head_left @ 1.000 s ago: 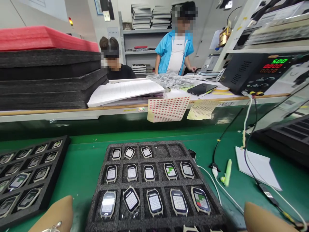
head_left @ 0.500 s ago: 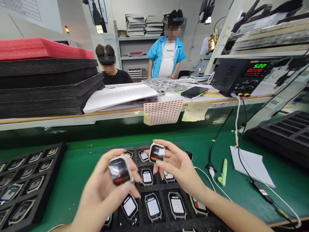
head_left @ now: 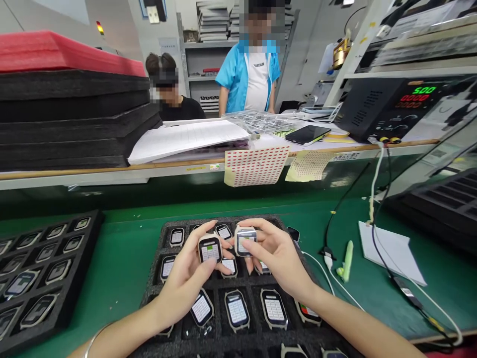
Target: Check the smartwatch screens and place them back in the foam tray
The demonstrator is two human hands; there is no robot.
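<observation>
Over the middle foam tray [head_left: 218, 283], each of my hands holds a smartwatch body without a strap. My left hand [head_left: 190, 258] is closed around one watch [head_left: 209, 247], its thumb at the lower edge of the lit screen. Beside it, my right hand [head_left: 278, 251] grips a second watch [head_left: 242, 238] by its sides, with the thumb lying on the screen. Both screens show a pale grid with some green. Below the hands, more watches, such as this one [head_left: 237, 309], sit face up in the tray's compartments, most with lit white grids.
Another foam tray of watches [head_left: 55, 271] lies at left. Stacked foam [head_left: 74, 109], papers [head_left: 186, 139] and a phone [head_left: 307, 134] rest on the shelf, near a power supply [head_left: 387, 112]. Cables [head_left: 395, 278] and a green marker-like object [head_left: 347, 261] lie right. Two people are beyond.
My left hand has moved right and away from me, bringing its watch close to the other. Both screens went from dark with red to pale grids. My right thumb has moved onto its watch's screen.
</observation>
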